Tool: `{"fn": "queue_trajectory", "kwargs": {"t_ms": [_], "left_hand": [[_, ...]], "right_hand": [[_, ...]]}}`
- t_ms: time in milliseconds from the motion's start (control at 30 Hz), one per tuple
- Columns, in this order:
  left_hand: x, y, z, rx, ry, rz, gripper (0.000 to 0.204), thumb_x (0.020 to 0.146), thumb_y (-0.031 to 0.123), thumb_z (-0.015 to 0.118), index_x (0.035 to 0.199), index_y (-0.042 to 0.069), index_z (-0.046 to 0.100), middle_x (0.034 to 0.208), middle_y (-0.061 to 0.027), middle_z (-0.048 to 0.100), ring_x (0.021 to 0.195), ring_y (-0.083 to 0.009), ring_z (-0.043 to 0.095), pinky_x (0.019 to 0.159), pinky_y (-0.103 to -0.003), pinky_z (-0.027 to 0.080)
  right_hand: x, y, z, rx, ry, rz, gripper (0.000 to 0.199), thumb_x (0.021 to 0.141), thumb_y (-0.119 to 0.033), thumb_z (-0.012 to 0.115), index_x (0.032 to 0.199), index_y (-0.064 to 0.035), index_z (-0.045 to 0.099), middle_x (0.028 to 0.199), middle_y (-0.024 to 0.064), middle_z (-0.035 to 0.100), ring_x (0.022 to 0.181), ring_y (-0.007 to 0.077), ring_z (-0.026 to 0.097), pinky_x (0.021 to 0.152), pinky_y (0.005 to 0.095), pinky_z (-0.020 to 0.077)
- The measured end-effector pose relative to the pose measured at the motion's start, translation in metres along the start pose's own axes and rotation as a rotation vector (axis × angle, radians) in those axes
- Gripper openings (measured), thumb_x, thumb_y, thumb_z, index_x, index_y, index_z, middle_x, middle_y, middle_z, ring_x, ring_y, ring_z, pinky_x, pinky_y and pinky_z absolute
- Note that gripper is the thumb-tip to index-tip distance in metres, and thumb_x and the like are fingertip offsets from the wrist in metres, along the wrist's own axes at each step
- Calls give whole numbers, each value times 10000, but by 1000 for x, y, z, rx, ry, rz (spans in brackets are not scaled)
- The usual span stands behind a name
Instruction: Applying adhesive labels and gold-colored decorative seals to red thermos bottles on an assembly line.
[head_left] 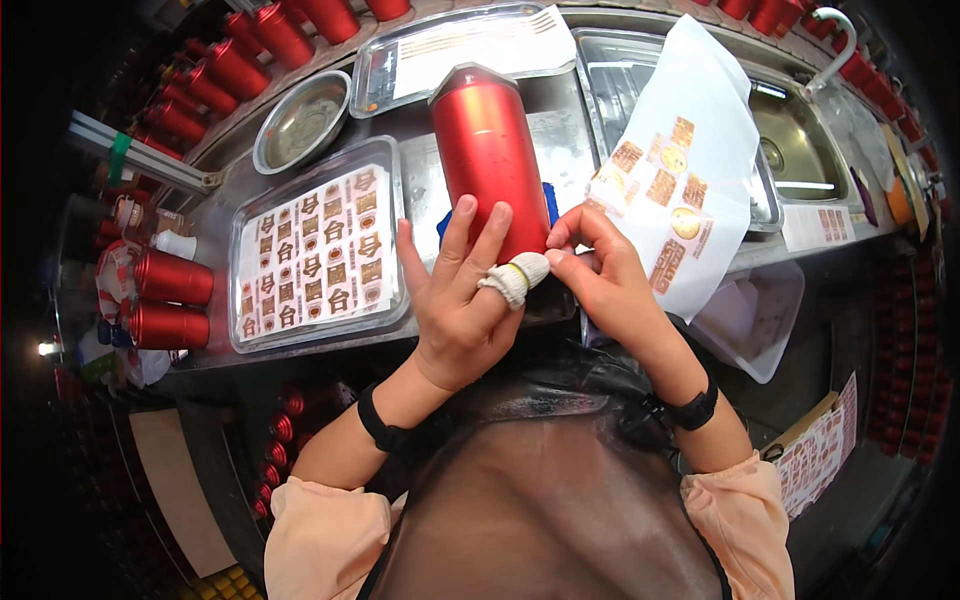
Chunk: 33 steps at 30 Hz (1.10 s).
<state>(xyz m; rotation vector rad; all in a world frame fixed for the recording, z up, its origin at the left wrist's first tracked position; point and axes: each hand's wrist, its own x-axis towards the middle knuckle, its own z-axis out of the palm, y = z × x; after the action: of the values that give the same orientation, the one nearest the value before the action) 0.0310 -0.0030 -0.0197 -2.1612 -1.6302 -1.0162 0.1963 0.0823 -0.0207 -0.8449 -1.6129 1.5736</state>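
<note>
A glossy red metal cylinder (485, 140) with a faceted dark rim lies in front of me, its near end toward my body. Blue material (550, 203) shows beneath it. My left hand (455, 315) rests on the cylinder's near left side, fingers stretched out and apart. One of its fingers wears a white knitted finger cover (516, 280). Beside that covered fingertip, my right hand (617, 285) pinches thumb and forefinger together at the cylinder's near right edge. Whatever lies between those fingertips is too small to make out.
On the left, a clear tray (398, 210) holds a sheet of gold-and-brown decals (315, 255). A metal bowl (300, 122) sits behind it. A pale decal sheet (690, 110) drapes at right before the sink (800, 140). More red cylinders (172, 277) stand around.
</note>
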Motion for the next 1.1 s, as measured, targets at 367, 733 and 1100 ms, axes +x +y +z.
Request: {"fn": "queue_trajectory", "kwargs": {"t_ms": [367,733,1100], "left_hand": [[-14,-13,-2,-109,54,-184,694,719,107,746,1375,94,517,1478,-198,426,1404,-362,354,1113,-630,87],[-15,-15,12,-221,92,-255,755,721,96,783,1406,65,469,1486,-184,413,1381,-347,394,1123,-596,140],[5,-9,2,-161,140,-205,675,696,184,820,1310,57,569,1343,-162,570,1267,-336,524,1106,-591,194]], "right_hand": [[-20,-22,-2,-385,44,-607,188,770,57,605,919,-48,652,758,91,634,582,201,596,557,323,458],[-15,-9,-2,-514,76,-631,217,735,80,596,882,-57,677,735,95,660,598,258,619,549,339,467],[-25,-7,-3,-586,93,-549,240,713,77,616,898,-56,691,802,91,689,632,245,631,576,332,475]]}}
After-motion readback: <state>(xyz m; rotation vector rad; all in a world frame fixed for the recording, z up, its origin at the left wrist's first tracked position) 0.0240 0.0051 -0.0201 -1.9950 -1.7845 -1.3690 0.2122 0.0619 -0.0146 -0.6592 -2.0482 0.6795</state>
